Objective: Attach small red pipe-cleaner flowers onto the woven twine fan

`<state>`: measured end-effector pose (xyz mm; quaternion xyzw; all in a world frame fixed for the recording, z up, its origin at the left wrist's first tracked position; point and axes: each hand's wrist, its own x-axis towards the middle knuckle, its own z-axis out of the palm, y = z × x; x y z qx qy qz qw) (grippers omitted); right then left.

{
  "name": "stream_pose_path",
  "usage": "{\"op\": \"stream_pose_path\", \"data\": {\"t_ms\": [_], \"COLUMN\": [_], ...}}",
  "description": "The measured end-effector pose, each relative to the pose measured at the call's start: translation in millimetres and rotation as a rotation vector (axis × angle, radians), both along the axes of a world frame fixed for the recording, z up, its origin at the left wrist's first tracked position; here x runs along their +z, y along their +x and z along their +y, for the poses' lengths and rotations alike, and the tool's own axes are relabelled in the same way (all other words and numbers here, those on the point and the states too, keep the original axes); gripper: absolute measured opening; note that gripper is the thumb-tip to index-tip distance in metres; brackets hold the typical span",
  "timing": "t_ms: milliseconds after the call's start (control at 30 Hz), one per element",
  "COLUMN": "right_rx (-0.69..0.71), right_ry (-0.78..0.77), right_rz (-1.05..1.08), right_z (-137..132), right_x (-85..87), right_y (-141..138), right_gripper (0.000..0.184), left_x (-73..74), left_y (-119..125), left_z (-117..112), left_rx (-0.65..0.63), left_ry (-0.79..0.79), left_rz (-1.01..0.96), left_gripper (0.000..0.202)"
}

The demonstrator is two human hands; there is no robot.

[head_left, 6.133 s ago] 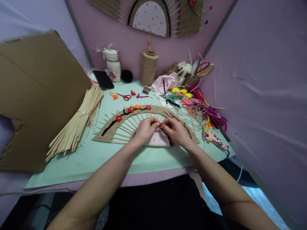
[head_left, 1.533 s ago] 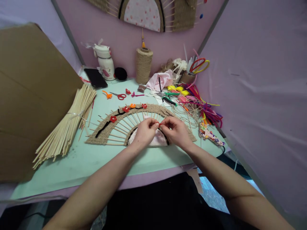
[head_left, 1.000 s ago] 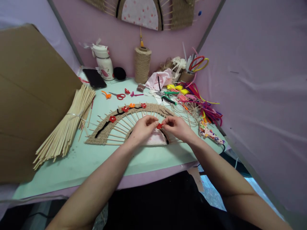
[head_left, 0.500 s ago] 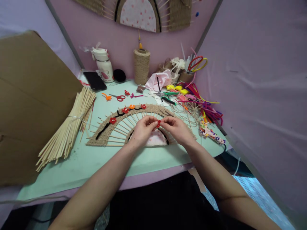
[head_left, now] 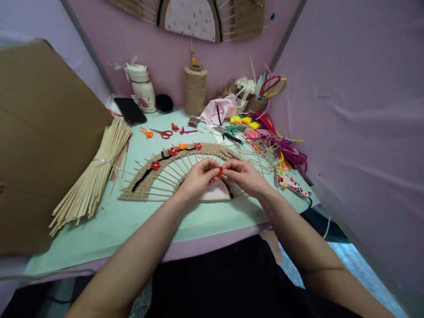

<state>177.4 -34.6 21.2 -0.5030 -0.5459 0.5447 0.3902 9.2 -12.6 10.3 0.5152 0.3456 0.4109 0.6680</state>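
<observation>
Between the fingertips of my left hand [head_left: 202, 176] and my right hand [head_left: 243, 176] is a small red pipe-cleaner flower [head_left: 219, 172]. Both hands pinch it, just above a half-round woven twine fan [head_left: 141, 187] with thin wooden ribs. My hands hide part of the fan's middle and right side. Along the fan's left arc runs a black fuzzy strip [head_left: 142, 181]. Red flowers [head_left: 155, 165] and an orange flower [head_left: 182, 146] sit on that arc. A pale pink spotted half-circle [head_left: 215, 192] forms the fan's centre.
Behind the fan lie red-handled scissors [head_left: 165, 134], green-handled pliers [head_left: 232, 134] and an orange pipe-cleaner piece [head_left: 146, 132]. A bundle of sticks [head_left: 94, 176] is at left beside a cardboard sheet [head_left: 49, 145]. At right are colourful pipe cleaners [head_left: 291, 152] and a patterned glue gun [head_left: 291, 183].
The red flower has turned slightly between my fingertips. Both hands stay in nearly the same place over the fan, and the view has shifted very little.
</observation>
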Motion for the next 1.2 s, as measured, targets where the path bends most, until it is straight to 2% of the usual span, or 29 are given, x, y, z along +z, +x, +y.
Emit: {"op": "stream_pose_path", "data": {"t_ms": [100,300,400,467,567,700,833,967,1200], "right_rx": [0.040,0.022,0.055,-0.009,-0.182,-0.289,-0.356,-0.372,-0.334], "right_ry": [-0.025,-0.056,-0.083,-0.060,0.019,0.090,0.144,0.210,0.362], "right_rz": [0.038,0.060,0.119,0.148,0.108,-0.001,-0.074,-0.145,-0.437], "right_z": [3.9,12.1,14.7,13.6,6.7,-3.4,-3.0,-0.3,-3.8], "right_x": [-3.7,-12.6,-17.9,-21.0,-21.9,-16.1,-14.0,-19.9,-19.9], "right_y": [3.2,7.2,5.6,1.5,-10.0,-27.9,-36.1,-35.5,-29.1], "right_gripper": [0.030,0.035,0.035,0.033,0.031,0.029,0.024,0.022,0.012], "left_x": [-2.2,-4.2,-5.7,-6.9,-7.7,-10.1,-16.0,-15.9,-12.5], "left_y": [1.4,1.2,3.0,4.9,6.8,6.5,4.8,2.8,0.1], "left_z": [-1.1,-1.1,0.2,1.5,3.0,2.6,2.6,2.8,2.1], "left_rx": [-0.030,-0.117,-0.051,0.057,0.218,0.307,0.326,0.317,0.278], "left_ry": [-0.061,-0.161,-0.162,-0.146,-0.097,0.071,0.218,0.300,0.343], "left_rz": [-0.050,-0.062,-0.073,-0.089,-0.039,0.079,0.209,0.350,0.466], "left_gripper": [0.022,0.025,0.022,0.018,0.012,0.010,0.010,0.007,0.007]}}
